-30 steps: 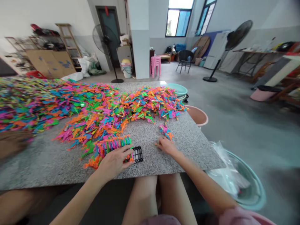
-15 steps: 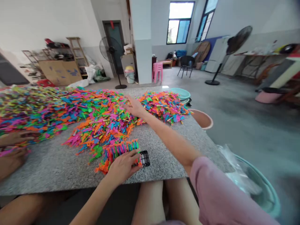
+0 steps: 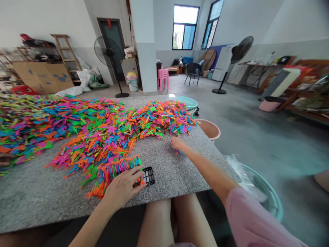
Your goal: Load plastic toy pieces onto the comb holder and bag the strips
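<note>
My left hand [image 3: 125, 183] lies over a tight row of small bright plastic pieces [image 3: 119, 165], thumb and fingers curled round its right end. A black openwork plastic rack [image 3: 148, 176] sticks out beyond these fingers; how far it runs under the row is hidden. My right hand [image 3: 178, 142] is closed on a few small plastic pieces [image 3: 177, 150], pink and blue, over the bare stone to the right. Behind both hands spreads a big heap of loose pieces [image 3: 113, 133] in orange, pink, green and blue, some looking like tiny toy pistols.
The grey speckled table [image 3: 164, 185] ends just before my knees. Past its right edge stand a pink-brown basin [image 3: 210, 128], a turquoise basin [image 3: 189, 102] and a green tub [image 3: 273, 195] with clear plastic bags. Another person's hand [image 3: 5, 159] shows at the far left.
My right hand has come back from the heap towards me and right, now with pieces in it. My left hand stays on the row. The view has turned right.
</note>
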A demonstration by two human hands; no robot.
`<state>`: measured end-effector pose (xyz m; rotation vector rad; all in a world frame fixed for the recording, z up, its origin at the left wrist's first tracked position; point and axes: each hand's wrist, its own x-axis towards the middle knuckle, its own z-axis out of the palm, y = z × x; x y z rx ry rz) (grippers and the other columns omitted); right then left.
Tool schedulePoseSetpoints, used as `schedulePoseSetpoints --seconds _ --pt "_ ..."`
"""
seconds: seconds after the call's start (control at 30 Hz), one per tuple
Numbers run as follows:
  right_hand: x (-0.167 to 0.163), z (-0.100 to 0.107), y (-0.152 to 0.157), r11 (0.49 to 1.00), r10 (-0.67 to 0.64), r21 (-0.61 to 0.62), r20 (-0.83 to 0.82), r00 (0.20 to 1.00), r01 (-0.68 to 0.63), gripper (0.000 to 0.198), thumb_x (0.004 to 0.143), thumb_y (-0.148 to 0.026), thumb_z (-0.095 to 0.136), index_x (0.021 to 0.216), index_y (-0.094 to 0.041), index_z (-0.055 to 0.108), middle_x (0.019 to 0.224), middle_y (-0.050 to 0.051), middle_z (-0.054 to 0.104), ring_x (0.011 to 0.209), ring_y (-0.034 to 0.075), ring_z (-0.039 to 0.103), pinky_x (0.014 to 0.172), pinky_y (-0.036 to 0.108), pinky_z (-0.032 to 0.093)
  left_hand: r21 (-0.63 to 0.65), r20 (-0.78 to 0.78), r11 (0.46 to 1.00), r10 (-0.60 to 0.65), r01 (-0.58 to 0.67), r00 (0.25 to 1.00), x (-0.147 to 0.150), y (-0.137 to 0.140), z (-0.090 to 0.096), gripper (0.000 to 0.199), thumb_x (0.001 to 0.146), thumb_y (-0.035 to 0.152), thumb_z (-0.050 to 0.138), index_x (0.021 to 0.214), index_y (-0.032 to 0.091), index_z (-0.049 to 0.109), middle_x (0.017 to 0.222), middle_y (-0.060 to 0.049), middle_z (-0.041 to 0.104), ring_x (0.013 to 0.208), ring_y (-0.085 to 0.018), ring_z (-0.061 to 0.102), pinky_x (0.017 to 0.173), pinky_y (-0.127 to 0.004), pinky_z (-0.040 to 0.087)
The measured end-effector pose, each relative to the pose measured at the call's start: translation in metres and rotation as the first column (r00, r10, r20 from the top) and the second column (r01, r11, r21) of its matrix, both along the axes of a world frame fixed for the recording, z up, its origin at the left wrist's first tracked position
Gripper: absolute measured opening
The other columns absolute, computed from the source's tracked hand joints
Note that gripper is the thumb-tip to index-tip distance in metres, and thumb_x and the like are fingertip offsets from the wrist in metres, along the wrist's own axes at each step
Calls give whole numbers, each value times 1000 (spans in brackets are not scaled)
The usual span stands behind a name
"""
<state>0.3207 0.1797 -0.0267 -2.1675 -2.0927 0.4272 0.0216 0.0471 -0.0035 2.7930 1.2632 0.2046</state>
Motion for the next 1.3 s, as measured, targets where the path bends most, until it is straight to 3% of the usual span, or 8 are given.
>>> schedulePoseSetpoints --seconds 0.13,0.3,0.47,0.6,0.73,0.9,1.13,1.3 --pt "20 5 -11 998 12 68 -280 960 7 22 90 -19 55 110 -12 61 96 11 72 88 18 68 76 26 52 -3 -9 1000 -5 5 1000 -1 0 1 32 94 44 51 117 25 63 137 -4 58 114 -22 63 99 -37 51" --pt "55 -34 -69 993 -52 22 -805 591 117 43 69 -56 74 71 -16 57 65 4 68 59 16 66 56 27 53 -32 -21 999 -14 13 1000 0 -1 5 34 94 45 52 119 25 63 137 -4 58 113 -23 63 99 -38 51" --pt "70 -57 -114 986 163 85 -273 948 -145 27 71 -38 78 85 -19 63 66 -1 67 64 16 63 58 23 42 6 4 1000 -18 18 1000 -1 1 2 38 95 50 48 117 23 64 135 -5 60 111 -22 65 98 -38 51" --pt "59 -42 -114 937 348 10 30 937 -348 6 80 -23 69 81 -19 63 75 4 67 76 18 64 63 24 39 19 5 1000 -12 12 1000 -1 0 1 37 95 49 49 116 23 64 134 -5 60 110 -22 65 97 -37 52" --pt "1 -43 -96 957 273 179 -307 912 -226 6 86 -21 59 84 -17 62 83 4 65 69 13 61 63 22 42 11 -22 1000 -12 12 1000 2 -1 4 36 94 47 52 117 23 64 135 -5 60 111 -22 65 96 -38 53" --pt "-93 -64 -73 992 125 85 -740 660 -92 5 76 -17 64 81 -17 63 71 -1 66 63 12 62 60 21 47 25 -18 999 -23 24 1000 2 -1 6 35 94 45 53 118 22 63 135 -5 60 108 -22 65 95 -37 54" --pt "-131 -55 -68 961 274 77 -423 864 -267 14 79 -18 61 87 -16 71 84 8 73 81 19 68 70 22 45 28 0 999 -40 40 999 1 -1 1 35 94 46 51 118 23 63 134 -6 60 109 -23 65 95 -38 53" --pt "-134 -46 -50 917 393 52 -302 869 -396 19 82 -20 59 93 -18 74 91 9 74 88 22 68 73 24 46 71 19 996 -63 61 998 2 1 3 31 93 40 55 115 21 64 132 -8 61 115 -24 60 97 -40 52"
